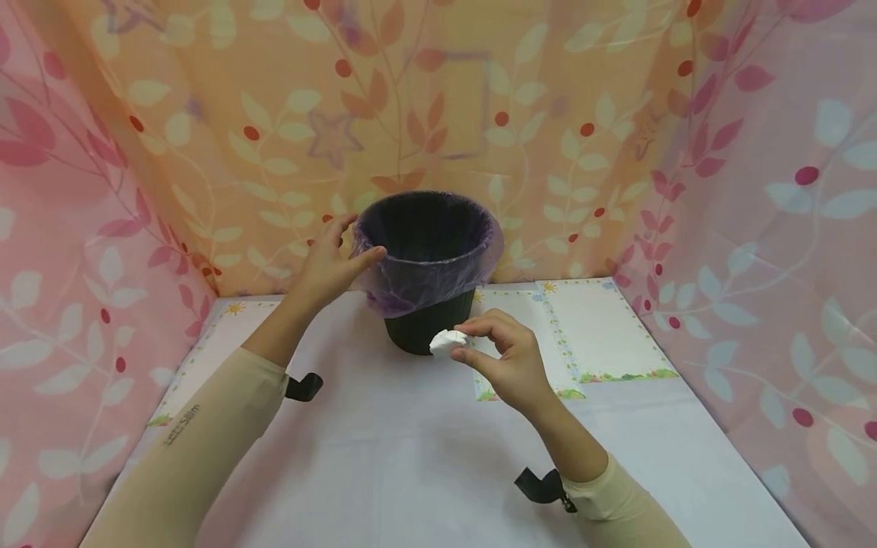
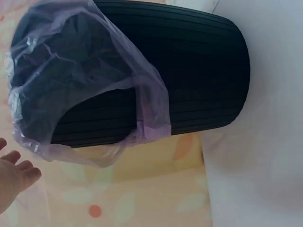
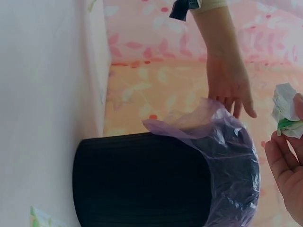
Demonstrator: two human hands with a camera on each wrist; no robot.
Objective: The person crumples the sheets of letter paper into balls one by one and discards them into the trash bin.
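A dark ribbed trash bin (image 1: 426,335) stands upright at the back of the table, with a translucent purple bag (image 1: 428,285) lining it and folded over its rim. My left hand (image 1: 332,266) is beside the bin's left rim, fingers spread and relaxed; whether it touches the bag I cannot tell. Between thumb and fingers my right hand (image 1: 510,361) pinches a small crumpled piece of paper (image 1: 445,342), in front of the bin and below its rim. The right wrist view shows green print on this crumpled paper (image 3: 285,101). The bin's bottom inside is hidden.
Decorated paper sheets (image 1: 596,331) lie flat on the white table (image 1: 384,472) to the right of the bin, another sheet (image 1: 212,350) to the left. Floral curtains (image 1: 438,99) enclose the back and both sides. Black straps (image 1: 541,487) sit at the wrists.
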